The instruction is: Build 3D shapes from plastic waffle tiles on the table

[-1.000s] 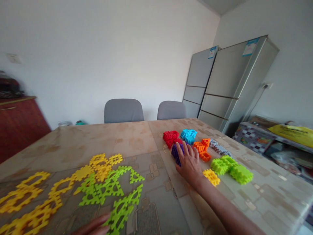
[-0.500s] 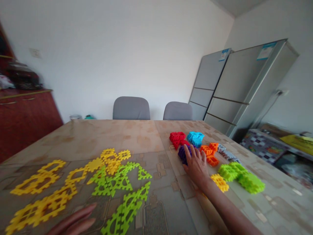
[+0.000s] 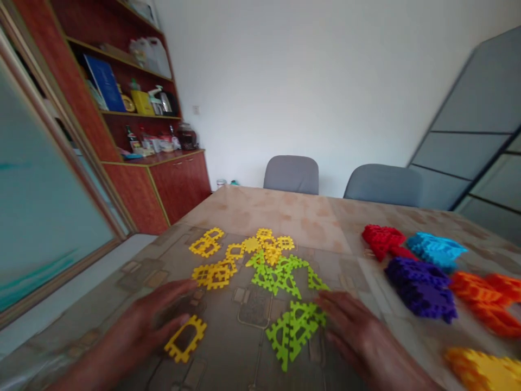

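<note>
My left hand (image 3: 148, 320) is held with fingers and thumb apart, holding nothing. Just beside its thumb lies a yellow window-shaped interlocking piece (image 3: 186, 339), and past the fingertips is a cluster of yellow pieces (image 3: 211, 276). My right hand (image 3: 358, 331), slightly blurred, has its fingers stretched toward a group of lime-green triangular pieces (image 3: 293, 328). Whether its fingertips touch them I cannot tell. More green pieces (image 3: 274, 277) lie behind, against a heap of yellow pieces (image 3: 271, 252). Another yellow group (image 3: 205, 244) sits farther left.
On the right of the table (image 3: 244, 206) are stacks in red (image 3: 380, 239), light blue (image 3: 437, 250), purple (image 3: 423, 288), orange (image 3: 484, 296) and yellow (image 3: 486, 369). Two grey chairs (image 3: 291, 174) stand at the far edge, with a red-brown cabinet (image 3: 179, 187) at left.
The view has swung left. My right hand has left the purple stack and come over beside the green pieces. My left hand has come farther into view, by the yellow pieces.
</note>
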Available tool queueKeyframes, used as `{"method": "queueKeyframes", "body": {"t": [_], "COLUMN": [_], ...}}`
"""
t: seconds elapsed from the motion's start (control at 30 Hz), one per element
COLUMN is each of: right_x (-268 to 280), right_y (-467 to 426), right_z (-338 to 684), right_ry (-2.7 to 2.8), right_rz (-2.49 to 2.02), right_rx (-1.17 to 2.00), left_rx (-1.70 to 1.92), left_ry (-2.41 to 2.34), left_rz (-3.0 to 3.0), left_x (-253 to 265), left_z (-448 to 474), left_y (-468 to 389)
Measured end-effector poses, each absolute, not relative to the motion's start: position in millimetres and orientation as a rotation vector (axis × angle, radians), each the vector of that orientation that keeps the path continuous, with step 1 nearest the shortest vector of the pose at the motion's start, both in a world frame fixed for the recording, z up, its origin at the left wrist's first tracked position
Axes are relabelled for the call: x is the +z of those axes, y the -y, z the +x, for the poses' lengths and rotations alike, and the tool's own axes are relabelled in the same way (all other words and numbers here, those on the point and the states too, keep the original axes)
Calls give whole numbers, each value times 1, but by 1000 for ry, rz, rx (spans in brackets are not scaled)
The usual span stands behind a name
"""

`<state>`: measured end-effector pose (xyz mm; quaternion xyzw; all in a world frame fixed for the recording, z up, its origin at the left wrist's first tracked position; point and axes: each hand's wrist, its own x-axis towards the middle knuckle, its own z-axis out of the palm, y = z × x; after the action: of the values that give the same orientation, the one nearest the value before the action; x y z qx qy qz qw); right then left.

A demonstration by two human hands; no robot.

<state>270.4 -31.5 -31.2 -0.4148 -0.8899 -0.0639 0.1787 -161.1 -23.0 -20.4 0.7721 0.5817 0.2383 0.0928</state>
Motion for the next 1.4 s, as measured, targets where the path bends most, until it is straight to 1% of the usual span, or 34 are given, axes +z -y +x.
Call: {"method": "queueKeyframes", "body": {"t": [0.07,0.2,0.37,0.6,0.67,0.73,0.83,0.9,1.0,1.07,1.13,1.27,1.4], "right_x": [-34,-40,-39,-52,-52,-48,-45,-51,-77,-96,-108,-103,-93], "right_y": [40,39,17,-5,-3,2,11,16,21,23,24,24,24], "right_z": [240,203,187,182,185,187,183,172,148,134,127,132,146], "right_ry": [2646,2771,2714,2552,2473,2395,2339,2395,2478,2426,2374,2420,2515], "right_rz": [-1015,-821,-949,-1038,-1045,-1037,-1015,-946,-785,-806,-807,-691,-690], "right_rx": [-48,60,156,59,72,113,161,170,31,-96,-105,-14,-11], "left_rx": [588,394,343,77,105,243,558,661,644,584,530,484,477], "left_ry": [-1727,-1807,-1738,-1465,-1388,-1369,-1513,-1581,-1587,-1529,-1465,-1454,-1471], "left_rz": [2300,2320,2318,2404,2455,2504,2495,2439,2396,2389,2390,2387,2398], "left_x": [-30,-50,-57,-35,-25,-14,-6,-7,-17,-25,-28,-28,-27], "left_z": [-158,-154,-128,-51,-48,-58,-93,-120,-152,-163,-165,-151,-138], "left_y": [38,55,54,48,41,24,-17,-45,-69,-70,-63,-51,-49]}}
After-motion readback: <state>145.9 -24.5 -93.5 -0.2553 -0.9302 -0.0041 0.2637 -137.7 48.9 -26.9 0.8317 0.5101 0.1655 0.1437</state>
